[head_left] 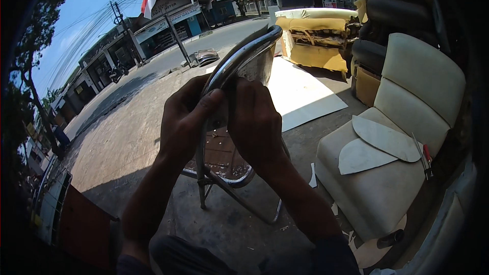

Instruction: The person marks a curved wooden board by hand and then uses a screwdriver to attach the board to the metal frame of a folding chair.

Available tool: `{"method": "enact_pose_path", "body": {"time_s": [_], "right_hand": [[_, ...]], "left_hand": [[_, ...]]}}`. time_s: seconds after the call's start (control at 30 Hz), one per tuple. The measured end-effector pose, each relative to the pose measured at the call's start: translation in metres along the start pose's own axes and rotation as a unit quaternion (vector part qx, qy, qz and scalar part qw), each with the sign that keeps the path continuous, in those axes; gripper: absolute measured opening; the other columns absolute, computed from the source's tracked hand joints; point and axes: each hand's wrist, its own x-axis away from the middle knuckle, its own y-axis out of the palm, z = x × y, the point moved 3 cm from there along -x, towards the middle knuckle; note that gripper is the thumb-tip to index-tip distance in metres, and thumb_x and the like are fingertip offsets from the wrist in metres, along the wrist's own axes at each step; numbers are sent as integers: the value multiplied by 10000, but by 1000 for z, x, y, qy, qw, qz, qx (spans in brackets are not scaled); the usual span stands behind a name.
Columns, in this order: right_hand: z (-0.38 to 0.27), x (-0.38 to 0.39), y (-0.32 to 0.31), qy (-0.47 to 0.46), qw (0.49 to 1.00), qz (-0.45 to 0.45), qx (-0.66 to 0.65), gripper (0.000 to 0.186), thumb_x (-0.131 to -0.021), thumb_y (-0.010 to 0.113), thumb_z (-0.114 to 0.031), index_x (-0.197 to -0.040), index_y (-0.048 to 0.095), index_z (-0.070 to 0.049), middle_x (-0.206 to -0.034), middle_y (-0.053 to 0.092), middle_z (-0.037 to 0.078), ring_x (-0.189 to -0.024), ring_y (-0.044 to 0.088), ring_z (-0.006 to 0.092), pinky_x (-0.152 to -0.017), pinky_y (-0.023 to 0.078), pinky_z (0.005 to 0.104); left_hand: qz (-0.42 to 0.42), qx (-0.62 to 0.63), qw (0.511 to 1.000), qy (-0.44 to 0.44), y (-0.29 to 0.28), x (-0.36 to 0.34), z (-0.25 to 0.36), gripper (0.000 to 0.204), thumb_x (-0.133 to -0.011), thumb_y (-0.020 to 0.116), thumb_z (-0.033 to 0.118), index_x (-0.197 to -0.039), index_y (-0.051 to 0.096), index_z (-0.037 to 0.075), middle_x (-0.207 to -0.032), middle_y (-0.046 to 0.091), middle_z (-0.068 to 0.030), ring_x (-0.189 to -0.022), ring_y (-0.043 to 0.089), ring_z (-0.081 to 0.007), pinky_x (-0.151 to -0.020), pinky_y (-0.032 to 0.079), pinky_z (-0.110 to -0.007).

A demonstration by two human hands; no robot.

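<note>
A folding chair with a bent chrome tube frame (239, 53) stands right in front of me, its backrest turned edge-on. My left hand (181, 119) is wrapped round the tube at the side of the backrest, thumb pressed on it. Close beside it, my right hand (256, 125) is closed with curled fingers against the backrest panel (261, 66). What those fingers grip is hidden behind the knuckles. Below both hands shows the chair's worn brown seat (224, 155), littered with pale flakes.
A cream padded seat (356, 188) at right bears cut pale pieces (389, 140) and a red-handled tool (427, 155). White sheet (308, 94) lies on the ground beyond the chair, before a torn yellow sofa (316, 46). Scraps lie near the seat. A road (137, 84) runs behind.
</note>
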Motion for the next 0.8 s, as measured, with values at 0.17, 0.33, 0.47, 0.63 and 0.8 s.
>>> {"method": "enact_pose_path", "body": {"time_s": [0.17, 0.33, 0.47, 0.63, 0.8], "right_hand": [[7, -2, -2, 8, 997, -61, 40, 248, -831, 652, -58, -1043, 539, 4, -927, 572, 138, -835, 647, 272, -610, 587, 358], [5, -8, 2, 7, 998, -51, 43, 198, -866, 682, -124, -957, 541, -19, -832, 599, 128, -689, 688, 273, -490, 571, 372], [10, -6, 12, 31, 999, -26, -25, 201, -924, 674, -181, -971, 559, -22, -771, 634, 134, -618, 706, 298, -496, 576, 384], [16, -10, 10, 9, 996, -54, -72, 192, -957, 650, -201, -971, 566, -29, -756, 657, 126, -602, 709, 286, -490, 572, 376], [12, -14, -16, -38, 994, -91, 55, 153, -944, 634, -181, -963, 572, -42, -753, 624, 82, -595, 692, 245, -469, 554, 354]], "left_hand": [[5, -18, 1000, 18, 5, 2, -5, 397, -1003, 662, 255, -1269, 638, -39, -1079, 713, -120, -982, 649, -149, -885, 513, -308], [-25, -22, 999, 7, -2, 1, -1, 404, -1002, 656, 261, -1274, 624, -36, -1053, 704, -112, -972, 645, -146, -873, 517, -312], [-55, -19, 998, 21, -5, -6, -2, 413, -995, 662, 255, -1282, 616, -39, -1057, 700, -116, -968, 645, -147, -868, 522, -314], [-40, -10, 999, 11, -6, -3, -1, 425, -987, 669, 269, -1274, 619, -41, -1055, 700, -118, -966, 646, -149, -865, 522, -309], [-38, -50, 998, 22, -5, -4, -1, 429, -985, 670, 296, -1260, 628, -30, -1037, 696, -113, -956, 636, -146, -858, 511, -306]]}}
